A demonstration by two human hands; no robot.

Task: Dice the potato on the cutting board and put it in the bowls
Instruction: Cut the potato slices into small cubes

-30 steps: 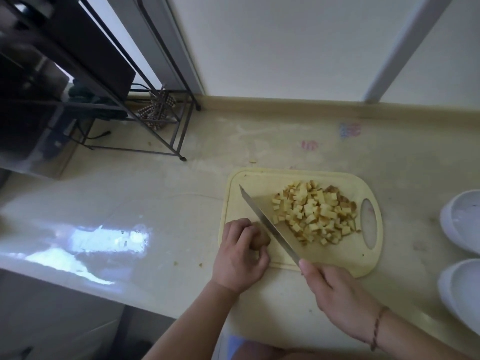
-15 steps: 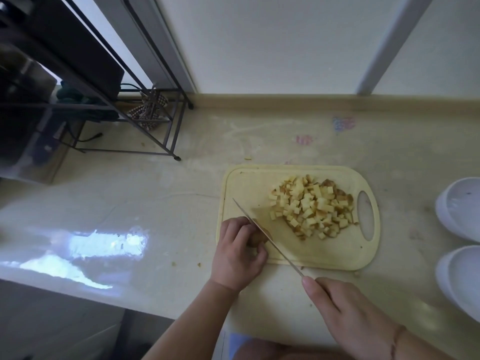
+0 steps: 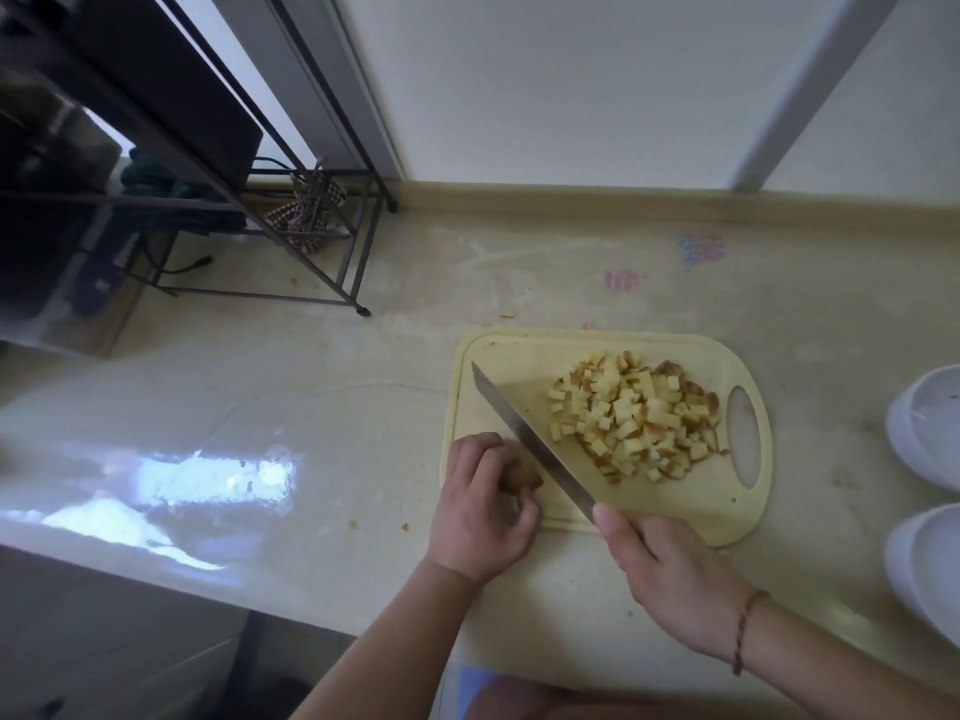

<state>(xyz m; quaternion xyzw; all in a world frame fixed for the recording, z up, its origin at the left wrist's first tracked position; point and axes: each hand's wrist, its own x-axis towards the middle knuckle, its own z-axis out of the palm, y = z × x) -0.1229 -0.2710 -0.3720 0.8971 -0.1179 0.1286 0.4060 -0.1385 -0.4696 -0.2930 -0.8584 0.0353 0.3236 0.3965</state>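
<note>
Black rack stood far left on the worktop. Left hand had its grip curled round a potato piece at the board's near-left corner. Knife lay just right of it, the right hand closed on its handle. Dice sat heaped mid-board. Two bowls stood far right.

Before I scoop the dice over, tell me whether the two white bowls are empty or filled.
Empty, as far as shown. Both white bowls show bare interiors, cut off by the frame; the potato dice all lie on the cutting board.
</note>
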